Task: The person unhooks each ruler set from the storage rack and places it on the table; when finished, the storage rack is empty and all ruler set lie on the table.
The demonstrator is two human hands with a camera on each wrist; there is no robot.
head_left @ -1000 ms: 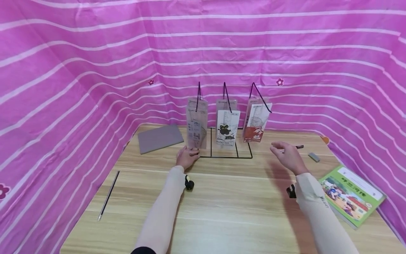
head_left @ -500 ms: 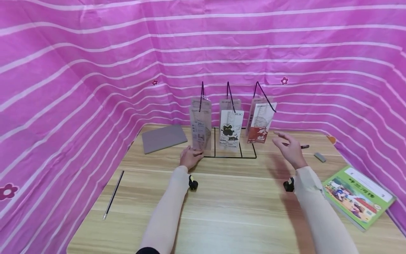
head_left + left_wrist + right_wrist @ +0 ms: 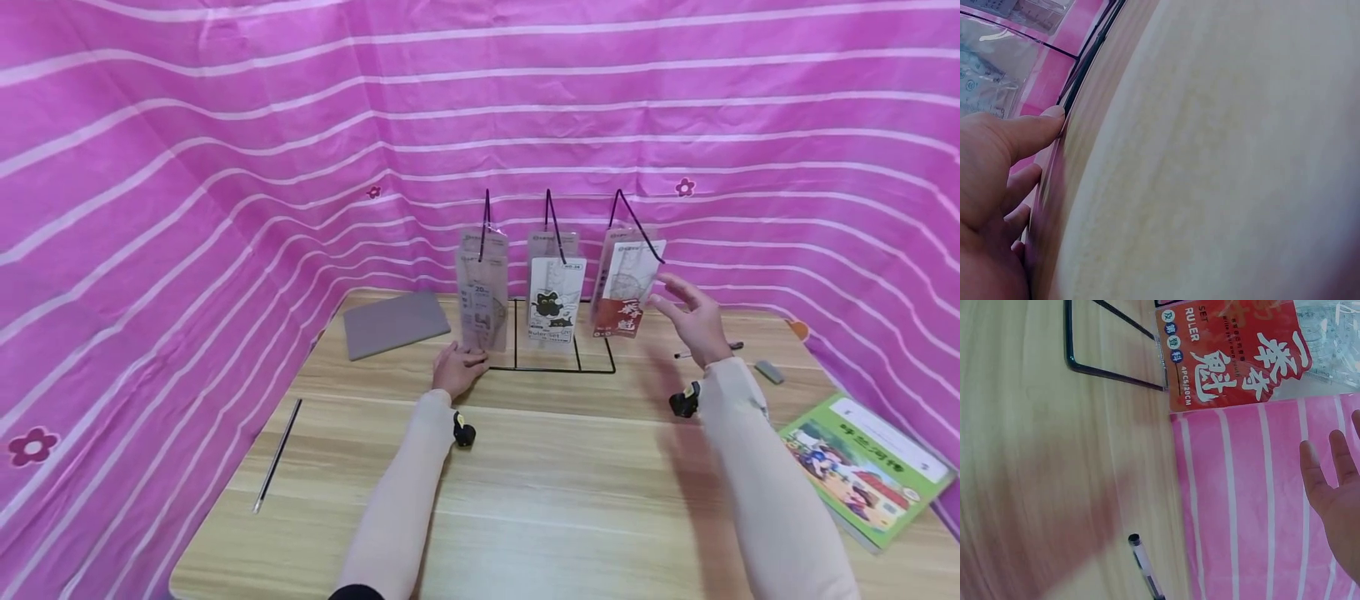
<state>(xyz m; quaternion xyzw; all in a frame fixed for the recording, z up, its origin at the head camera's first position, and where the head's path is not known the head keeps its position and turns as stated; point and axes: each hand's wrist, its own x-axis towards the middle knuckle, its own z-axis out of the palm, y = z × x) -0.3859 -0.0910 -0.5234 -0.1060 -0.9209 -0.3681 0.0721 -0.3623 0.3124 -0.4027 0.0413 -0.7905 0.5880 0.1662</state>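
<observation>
A black wire display rack (image 3: 551, 370) stands on the table, with packaged ruler sets hung from its three hooks. My left hand (image 3: 456, 371) is low at the rack's front left corner, holding the base wire; the thumb (image 3: 1035, 132) lies against the wire in the left wrist view. Above it hangs a clear-grey ruler set (image 3: 482, 304). The middle hook carries a ruler set with black cats (image 3: 557, 300). On the right hook is a red-and-white ruler set (image 3: 628, 287), with my right hand (image 3: 697, 321) raised just beside its right edge, fingers spread and nothing in them.
A grey flat notebook (image 3: 396, 325) lies left of the rack, and a thin dark pen or pencil (image 3: 278, 454) nearer on the left. To the right are a marker-like pen (image 3: 735, 345), a grey eraser (image 3: 769, 372) and a green book (image 3: 870, 467). Pink striped cloth (image 3: 480, 100) surrounds the table.
My right hand has moved forward and up, nearer to the red-and-white ruler set, and its fingers have spread. The left hand stays at the rack's corner. The head view has shifted slightly.
</observation>
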